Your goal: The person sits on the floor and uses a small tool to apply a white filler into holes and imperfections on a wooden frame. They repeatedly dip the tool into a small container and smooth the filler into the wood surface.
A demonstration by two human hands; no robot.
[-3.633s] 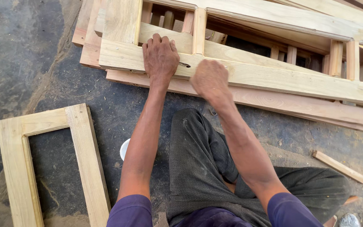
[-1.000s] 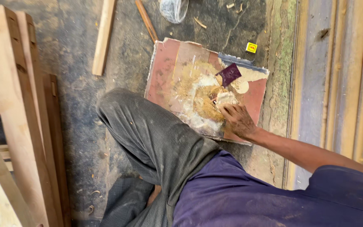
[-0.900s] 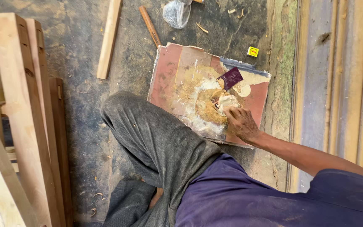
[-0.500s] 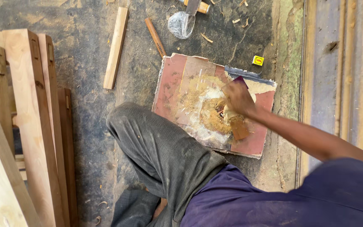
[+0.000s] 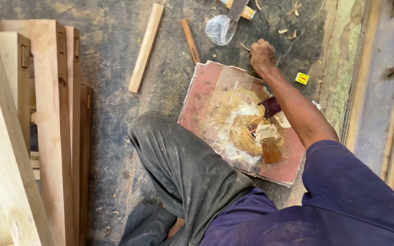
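Right hand (image 5: pixel 263 53) reaching to the upper centre of the frame, just past the top edge of the reddish flat board (image 5: pixel 204 91) smeared with tan sawdust paste (image 5: pixel 242 136); fingers curled downward toward the floor, holding anything or not — cannot tell. Near it, crumpled clear plastic bag (image 5: pixel 220 29) and short brown wooden stick (image 5: pixel 190 40). Small yellow box (image 5: pixel 302 78) further right. Left hand out of view.

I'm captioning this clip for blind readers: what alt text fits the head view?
A seated person's right hand reaches past a reddish board smeared with sawdust paste toward a clear plastic bag on the floor. Wooden frames lie at left.
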